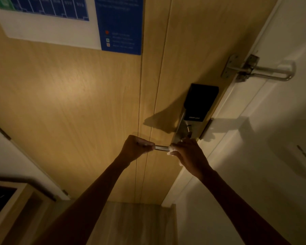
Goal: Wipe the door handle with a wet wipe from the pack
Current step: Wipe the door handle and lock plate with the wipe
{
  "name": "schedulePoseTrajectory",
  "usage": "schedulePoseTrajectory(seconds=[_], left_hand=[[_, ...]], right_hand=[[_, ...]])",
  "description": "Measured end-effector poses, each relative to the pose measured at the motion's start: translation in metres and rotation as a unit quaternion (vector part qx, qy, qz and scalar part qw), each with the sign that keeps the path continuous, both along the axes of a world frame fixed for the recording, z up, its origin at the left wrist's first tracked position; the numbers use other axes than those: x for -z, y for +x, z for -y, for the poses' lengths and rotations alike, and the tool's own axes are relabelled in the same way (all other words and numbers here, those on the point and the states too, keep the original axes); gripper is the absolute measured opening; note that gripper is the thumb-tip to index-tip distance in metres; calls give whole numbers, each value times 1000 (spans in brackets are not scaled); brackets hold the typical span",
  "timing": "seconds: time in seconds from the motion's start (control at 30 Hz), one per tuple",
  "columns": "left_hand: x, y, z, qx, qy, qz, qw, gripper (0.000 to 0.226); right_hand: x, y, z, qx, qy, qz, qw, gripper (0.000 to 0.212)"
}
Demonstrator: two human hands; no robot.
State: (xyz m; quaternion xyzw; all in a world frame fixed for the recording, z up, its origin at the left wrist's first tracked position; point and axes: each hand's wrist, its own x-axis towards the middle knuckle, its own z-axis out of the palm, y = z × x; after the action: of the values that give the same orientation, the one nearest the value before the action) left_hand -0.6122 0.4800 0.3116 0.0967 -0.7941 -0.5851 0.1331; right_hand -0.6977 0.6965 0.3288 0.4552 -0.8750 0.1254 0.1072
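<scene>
A metal lever door handle (161, 148) sticks out leftward from a smart lock plate (181, 131) on a wooden door (78, 103). My left hand (135, 147) grips the free left end of the handle. My right hand (189, 155) is wrapped around the handle near its base, with a white wet wipe (171, 150) bunched between the fingers and the metal. Only the short middle part of the handle shows between the two hands. The pack of wipes is not in view.
A black smart lock box (200, 101) sits above the handle. A metal swing door guard (254, 69) bridges door and white frame (245, 112) at upper right. A blue and white evacuation plan (69, 22) hangs at upper left. A wooden cabinet (11, 206) stands at lower left.
</scene>
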Motion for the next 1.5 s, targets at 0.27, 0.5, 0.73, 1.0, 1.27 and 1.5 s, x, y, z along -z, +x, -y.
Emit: schedulePoseTrajectory(seconds=[0.27, 0.5, 0.73, 1.0, 1.27, 1.5], left_hand=[[1, -3, 3, 7, -14, 12, 1000, 17], [2, -4, 6, 5, -37, 15, 999, 16], [1, -6, 7, 8, -32, 33, 999, 15], [0, -3, 8, 26, -20, 46, 998, 17], [-6, 1, 8, 36, -54, 42, 997, 19], [-18, 2, 6, 47, -64, 66, 995, 17]], right_hand=[[2, 4, 10, -3, -1, 31, 1000, 18], [-1, 18, 32, -6, -5, 38, 999, 21], [-2, 17, 44, -11, -8, 37, 999, 19], [0, 9, 39, -1, -10, 30, 1000, 24], [-2, 12, 36, -17, -38, 19, 999, 19], [6, 6, 22, -14, -33, 5, 999, 19]])
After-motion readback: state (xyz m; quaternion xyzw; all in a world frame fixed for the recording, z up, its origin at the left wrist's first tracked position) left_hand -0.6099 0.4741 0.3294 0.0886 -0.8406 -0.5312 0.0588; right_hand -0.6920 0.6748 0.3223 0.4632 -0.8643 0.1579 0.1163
